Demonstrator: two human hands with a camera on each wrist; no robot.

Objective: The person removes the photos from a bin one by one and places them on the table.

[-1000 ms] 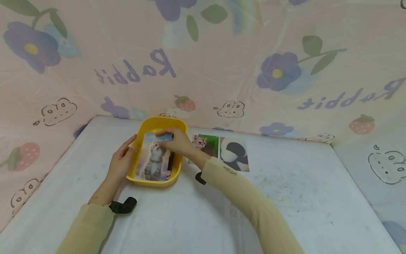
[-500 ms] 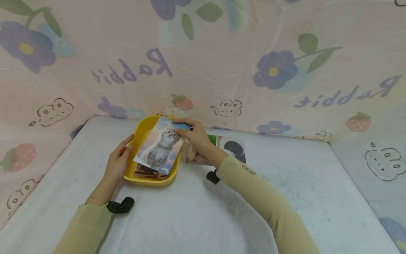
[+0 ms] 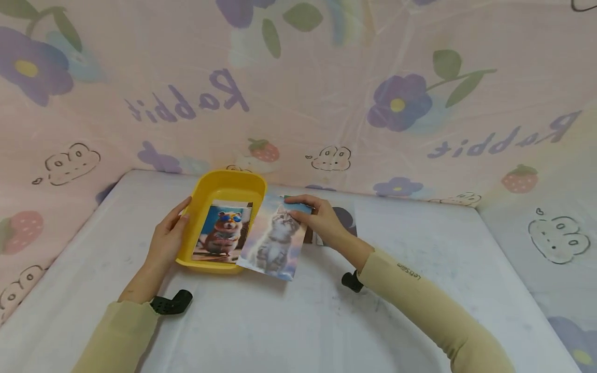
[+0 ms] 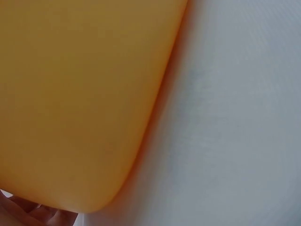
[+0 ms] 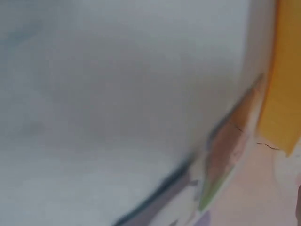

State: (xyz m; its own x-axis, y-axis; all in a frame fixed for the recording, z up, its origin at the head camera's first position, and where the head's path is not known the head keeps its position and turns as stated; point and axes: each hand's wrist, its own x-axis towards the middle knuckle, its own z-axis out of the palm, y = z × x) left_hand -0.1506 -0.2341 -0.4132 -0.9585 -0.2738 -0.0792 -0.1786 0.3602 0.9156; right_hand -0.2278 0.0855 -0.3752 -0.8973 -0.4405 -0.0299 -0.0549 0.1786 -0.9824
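My right hand (image 3: 328, 223) pinches a kitten photo card (image 3: 275, 238) by its upper right edge. The card tilts over the right rim of a yellow tray (image 3: 184, 243) and partly hides the cards behind it. Inside the tray lies a card of a hamster in sunglasses (image 3: 224, 233), with at least one more card edge showing beneath. My left hand (image 3: 165, 235) grips the tray's left rim; the left wrist view shows the tray's side (image 4: 84, 94) with fingers (image 4: 44, 214) at its lower corner.
A black-and-white photo card (image 3: 347, 220) lies on the white table (image 3: 261, 326), right of the tray and partly behind my right hand. A patterned curtain (image 3: 298, 93) rises just behind the tray. In the right wrist view, two cards are seen edge-on beside the yellow tray wall (image 5: 282, 80).
The kitten card has come up out of the tray and moved right, pinched in my right hand. That uncovers the hamster card. My left hand keeps its grip on the tray.
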